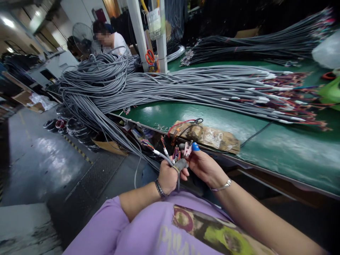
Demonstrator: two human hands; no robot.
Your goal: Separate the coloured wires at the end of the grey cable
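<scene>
My left hand (170,175) is closed around several grey cables (163,156) in front of my body, a grey cover on its thumb. Their stripped ends fan out upward, with white wraps and bundles of thin coloured wires (147,143). Close beside it, my right hand (203,164) has blue tape on one fingertip. Its fingers pinch around a small pale pink piece (187,150), apparently a clip, next to the wire ends. Just beyond my hands, a worn board covered in brown tape (212,138) lies at the bench edge, with red and black wires (186,124) on it.
A long bundle of grey cables (186,83) stretches over the green bench (292,152), coiled at the left. Dark cables (252,47) lie behind. Orange-handled scissors (149,56) hang by a white post (138,35). Another person (120,44) is at the back left.
</scene>
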